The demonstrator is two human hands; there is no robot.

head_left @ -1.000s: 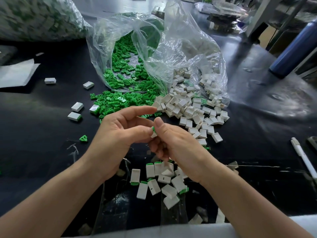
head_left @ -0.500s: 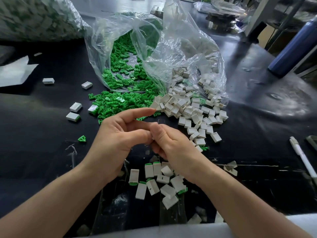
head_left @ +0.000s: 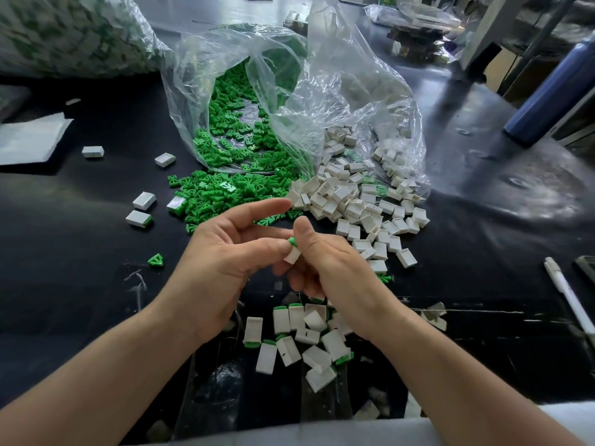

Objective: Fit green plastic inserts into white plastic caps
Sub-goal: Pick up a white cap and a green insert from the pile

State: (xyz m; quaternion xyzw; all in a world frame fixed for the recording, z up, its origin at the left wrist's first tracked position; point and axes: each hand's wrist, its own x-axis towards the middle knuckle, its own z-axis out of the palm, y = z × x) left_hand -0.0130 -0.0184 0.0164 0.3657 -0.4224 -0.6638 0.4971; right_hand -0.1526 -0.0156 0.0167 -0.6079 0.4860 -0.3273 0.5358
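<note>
1. Centrally, above the near part of the black table [head_left: 80, 252], both hands meet around one small white plastic cap [head_left: 292, 255].
2. The left hand [head_left: 222, 252] pinches that cap between thumb and curled fingers, with its index finger stretched out straight.
3. The right hand [head_left: 325, 262] curls around the cap from the right, its thumb against the green plastic insert [head_left: 292, 241] that sticks out of the cap's far end.
4. Farther off, a clear crumpled plastic bag [head_left: 338, 91] spills a heap of loose green inserts [head_left: 231, 194] on the left and a heap of empty white caps [head_left: 354, 204] on the right.
5. Near the wrists lies a cluster of white caps with green ends [head_left: 302, 336].
6. A lone green triangular insert [head_left: 155, 260] lies to the left of the hands, and a white pen [head_left: 566, 294] lies at the right.
</note>
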